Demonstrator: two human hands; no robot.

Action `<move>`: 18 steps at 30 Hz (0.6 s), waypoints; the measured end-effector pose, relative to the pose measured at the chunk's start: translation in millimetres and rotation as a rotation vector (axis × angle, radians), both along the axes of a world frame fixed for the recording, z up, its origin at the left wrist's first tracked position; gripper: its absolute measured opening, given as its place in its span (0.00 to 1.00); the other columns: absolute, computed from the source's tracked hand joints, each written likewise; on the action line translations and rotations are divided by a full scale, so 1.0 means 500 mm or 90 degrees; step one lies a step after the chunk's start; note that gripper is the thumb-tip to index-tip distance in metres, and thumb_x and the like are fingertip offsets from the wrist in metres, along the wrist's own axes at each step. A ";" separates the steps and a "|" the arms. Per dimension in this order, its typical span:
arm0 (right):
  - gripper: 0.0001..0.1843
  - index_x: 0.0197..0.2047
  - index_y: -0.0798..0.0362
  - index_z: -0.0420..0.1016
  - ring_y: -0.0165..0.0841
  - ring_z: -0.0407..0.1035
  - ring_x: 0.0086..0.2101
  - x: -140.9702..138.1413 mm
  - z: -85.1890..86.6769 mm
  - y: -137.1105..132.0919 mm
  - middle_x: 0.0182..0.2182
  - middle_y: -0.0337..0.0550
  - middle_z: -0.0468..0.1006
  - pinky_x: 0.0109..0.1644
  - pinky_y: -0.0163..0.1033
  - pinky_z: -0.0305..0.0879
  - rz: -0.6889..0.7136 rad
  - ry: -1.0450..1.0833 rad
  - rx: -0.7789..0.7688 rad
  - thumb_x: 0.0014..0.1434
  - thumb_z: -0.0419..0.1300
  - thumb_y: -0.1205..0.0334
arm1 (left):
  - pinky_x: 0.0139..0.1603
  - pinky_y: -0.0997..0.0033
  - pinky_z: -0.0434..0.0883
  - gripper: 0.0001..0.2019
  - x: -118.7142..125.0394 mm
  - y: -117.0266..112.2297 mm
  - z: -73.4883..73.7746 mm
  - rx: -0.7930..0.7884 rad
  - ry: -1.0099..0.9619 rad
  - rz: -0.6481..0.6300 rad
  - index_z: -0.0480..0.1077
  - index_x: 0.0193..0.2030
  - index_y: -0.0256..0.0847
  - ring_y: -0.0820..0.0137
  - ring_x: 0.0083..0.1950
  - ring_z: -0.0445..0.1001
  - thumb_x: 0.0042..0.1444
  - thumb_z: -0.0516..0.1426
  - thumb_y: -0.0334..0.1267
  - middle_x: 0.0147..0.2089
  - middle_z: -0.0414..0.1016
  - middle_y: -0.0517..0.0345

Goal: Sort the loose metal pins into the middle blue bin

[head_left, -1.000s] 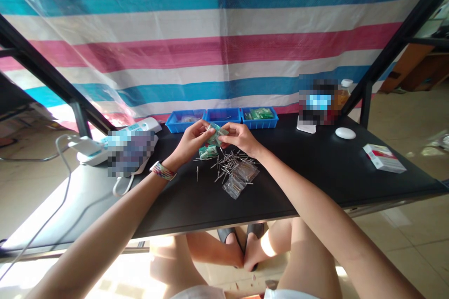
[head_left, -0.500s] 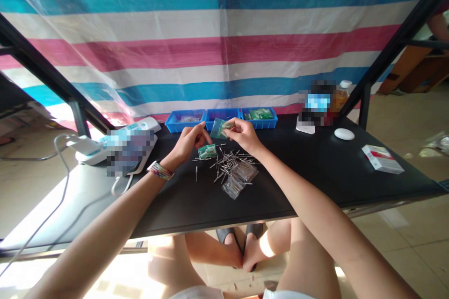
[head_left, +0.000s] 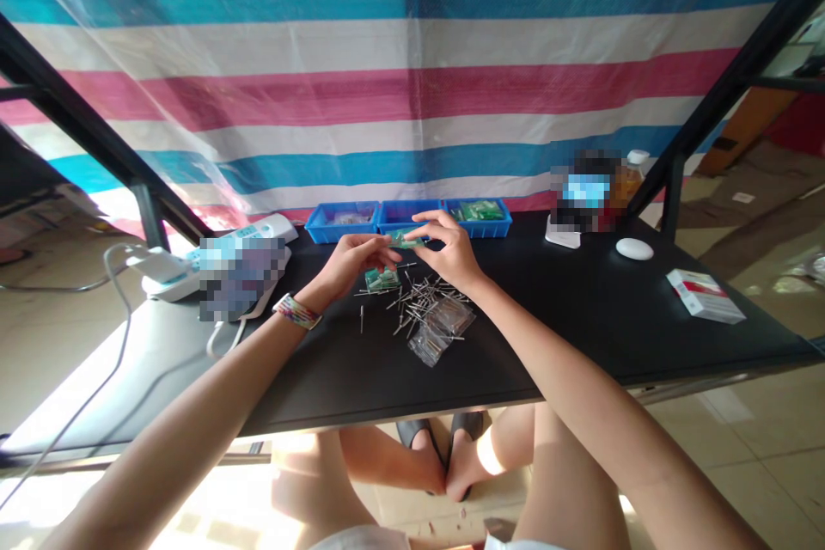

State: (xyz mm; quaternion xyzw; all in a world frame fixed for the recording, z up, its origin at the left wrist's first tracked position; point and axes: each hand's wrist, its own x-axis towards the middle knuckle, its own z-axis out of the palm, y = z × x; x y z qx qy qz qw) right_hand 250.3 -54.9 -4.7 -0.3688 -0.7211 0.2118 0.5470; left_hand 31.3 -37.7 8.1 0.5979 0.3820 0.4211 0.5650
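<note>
A small green plastic packet (head_left: 405, 239) is stretched flat between my two hands above the black table. My left hand (head_left: 353, 265) pinches its left end, thumb on top and fingers curled below. On the right end, the thumb and fingers of my right hand (head_left: 456, 253) close around the packet, with the index finger raised. Under my left fingers lies a second green packet (head_left: 382, 280) with small pieces inside. Nearer to me is a heap of thin metal pins that look like blind rivets (head_left: 418, 301). Two clear packets (head_left: 430, 345) rest against the heap's front.
At the back stand three joined blue bins (head_left: 328, 234); the right one holds green packets. A power strip (head_left: 168, 279) and a blurred device are on the left. A white oval object (head_left: 634, 249), a small box (head_left: 704, 296) and a bottle (head_left: 635, 172) stand right.
My left hand has moved slightly up and right and taken the packet's left end. The packet has turned from upright to nearly level, and my right fingers have spread along it.
</note>
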 end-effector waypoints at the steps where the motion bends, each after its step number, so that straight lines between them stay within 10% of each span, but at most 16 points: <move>1: 0.04 0.39 0.44 0.86 0.45 0.72 0.57 0.000 0.000 0.000 0.56 0.46 0.78 0.63 0.53 0.70 0.009 0.017 -0.010 0.60 0.69 0.61 | 0.29 0.69 0.72 0.18 0.000 0.000 -0.001 -0.001 -0.001 0.001 0.82 0.34 0.35 0.64 0.30 0.82 0.53 0.70 0.51 0.35 0.86 0.42; 10: 0.28 0.60 0.45 0.76 0.37 0.78 0.40 -0.004 -0.008 0.018 0.49 0.44 0.81 0.43 0.47 0.83 0.166 0.349 -0.320 0.60 0.67 0.45 | 0.30 0.70 0.72 0.19 -0.001 0.002 -0.003 0.055 0.035 0.013 0.80 0.34 0.36 0.65 0.29 0.80 0.54 0.70 0.53 0.29 0.83 0.48; 18: 0.20 0.40 0.52 0.79 0.33 0.79 0.33 -0.002 -0.011 0.012 0.35 0.40 0.83 0.30 0.35 0.80 0.198 0.325 -0.413 0.48 0.76 0.52 | 0.31 0.72 0.72 0.19 0.000 -0.002 -0.004 0.137 0.112 -0.033 0.78 0.34 0.38 0.69 0.29 0.77 0.60 0.66 0.55 0.28 0.81 0.53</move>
